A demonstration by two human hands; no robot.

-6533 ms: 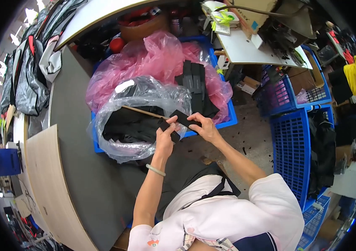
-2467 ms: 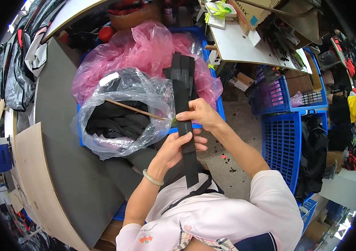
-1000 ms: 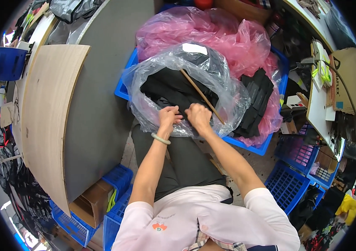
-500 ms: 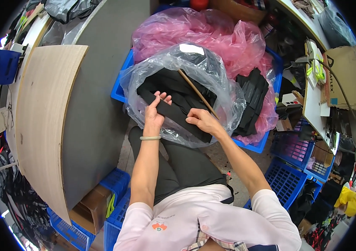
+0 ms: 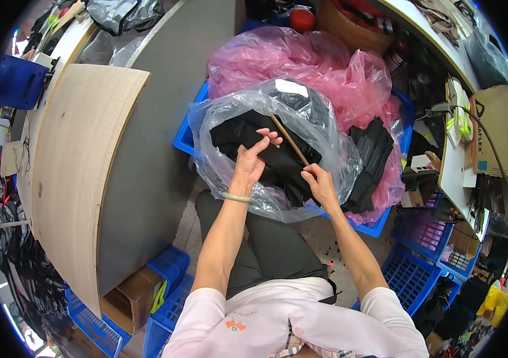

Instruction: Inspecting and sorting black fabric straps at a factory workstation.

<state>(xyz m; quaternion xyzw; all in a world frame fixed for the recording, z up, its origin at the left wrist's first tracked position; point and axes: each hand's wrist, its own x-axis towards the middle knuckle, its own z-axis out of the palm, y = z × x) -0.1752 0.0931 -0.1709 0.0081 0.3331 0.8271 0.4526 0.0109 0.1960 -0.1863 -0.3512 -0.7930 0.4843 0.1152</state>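
Head view: black fabric pieces (image 5: 284, 170) lie loose in a clear plastic bag (image 5: 206, 173) set in a blue crate (image 5: 183, 137); a bundle of black strips (image 5: 368, 164) lies outside, on pink plastic (image 5: 302, 65). Handling of the loose pieces judged incomplete.

Left hand (image 5: 250, 164): half open, fingers loosely spread over the pieces; grip unclear. Right hand (image 5: 321, 184): fingers drawn narrow by the lower end of a wooden stick (image 5: 288, 138); cannot tell whether it pinches stick or fabric.

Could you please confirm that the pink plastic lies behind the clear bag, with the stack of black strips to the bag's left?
Not quite: the head view shows the stack of black strips to the right of the clear bag, not the left. The pink plastic does lie behind the bag.
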